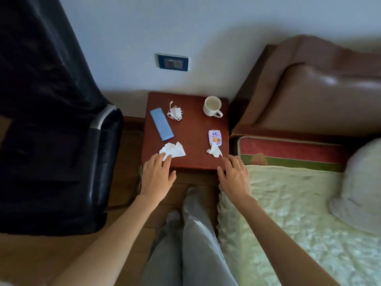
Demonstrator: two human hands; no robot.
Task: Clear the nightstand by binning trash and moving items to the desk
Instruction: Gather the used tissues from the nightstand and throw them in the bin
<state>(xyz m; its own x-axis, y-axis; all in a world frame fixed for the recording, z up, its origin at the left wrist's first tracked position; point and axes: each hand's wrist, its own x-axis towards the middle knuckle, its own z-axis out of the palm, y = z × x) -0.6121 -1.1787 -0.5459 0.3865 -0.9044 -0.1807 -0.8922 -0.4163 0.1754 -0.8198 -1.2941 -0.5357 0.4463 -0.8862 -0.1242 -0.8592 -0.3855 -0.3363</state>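
The reddish-brown nightstand [191,129] stands against the wall. On it lie a crumpled white tissue [174,150] at the front left, a smaller tissue wad [214,151] at the front right, and a printed snack wrapper [214,137] touching that wad. Behind them are a blue flat case [161,124], a white charger with coiled cable [175,113] and a white mug [212,106]. My left hand [157,172] is spread, its fingertips touching the big tissue's near edge. My right hand [234,174] hovers open at the front right corner, just short of the small wad.
A black leather chair [57,129] fills the left side. The bed with its pale green quilt [288,213] and brown headboard [309,83] adjoins the nightstand on the right. A wall socket [172,62] sits above. My grey-trousered legs [191,234] stand on wooden floor.
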